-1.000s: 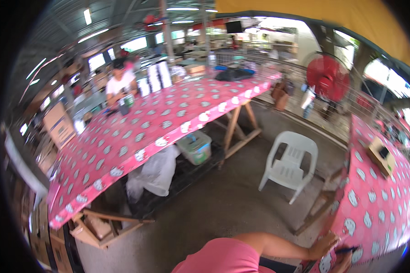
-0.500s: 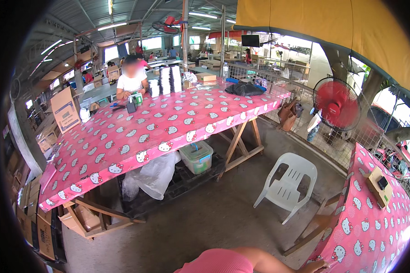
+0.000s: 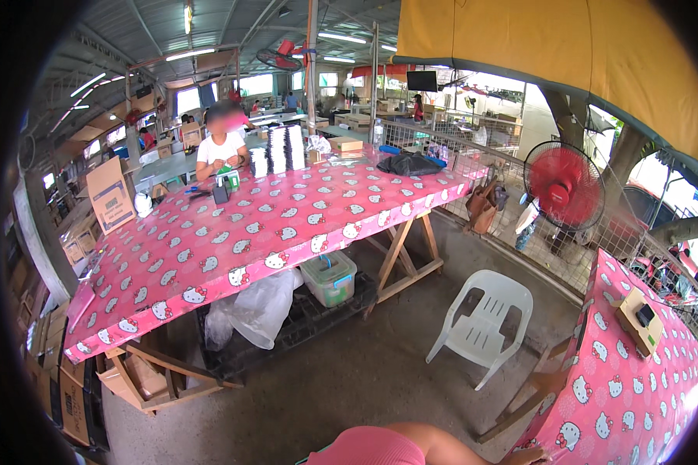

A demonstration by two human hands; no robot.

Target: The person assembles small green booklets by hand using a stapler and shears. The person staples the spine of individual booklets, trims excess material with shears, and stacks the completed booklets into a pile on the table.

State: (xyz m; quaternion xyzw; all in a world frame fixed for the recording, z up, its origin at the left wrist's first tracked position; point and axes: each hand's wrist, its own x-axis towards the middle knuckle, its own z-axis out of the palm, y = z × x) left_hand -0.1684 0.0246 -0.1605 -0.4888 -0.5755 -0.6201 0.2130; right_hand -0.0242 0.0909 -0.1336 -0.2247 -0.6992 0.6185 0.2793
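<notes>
My right arm comes in from the lower edge past a pink sleeve. At the picture's lower rim my right hand (image 3: 526,456) rests against the near corner of the pink-covered table on the right (image 3: 597,391). Only part of the hand shows; its fingers look stretched along the cloth, with nothing seen in them. My left hand is out of view. On that same table lies an open cardboard box (image 3: 638,329) with a small black object (image 3: 644,315) on it.
A white plastic chair (image 3: 485,322) stands beside the right table. The long pink-covered table (image 3: 248,232) spans the left, with a lidded plastic bin (image 3: 329,280) beneath. Across it a person in white (image 3: 223,151) handles something green near tall white stacks (image 3: 285,147). A red fan (image 3: 564,186) stands by the fence.
The view has shifted slightly, so the chair and fan sit a little further left. My right hand stays at the table corner, now lower in the picture. The person's hands across the table have risen slightly.
</notes>
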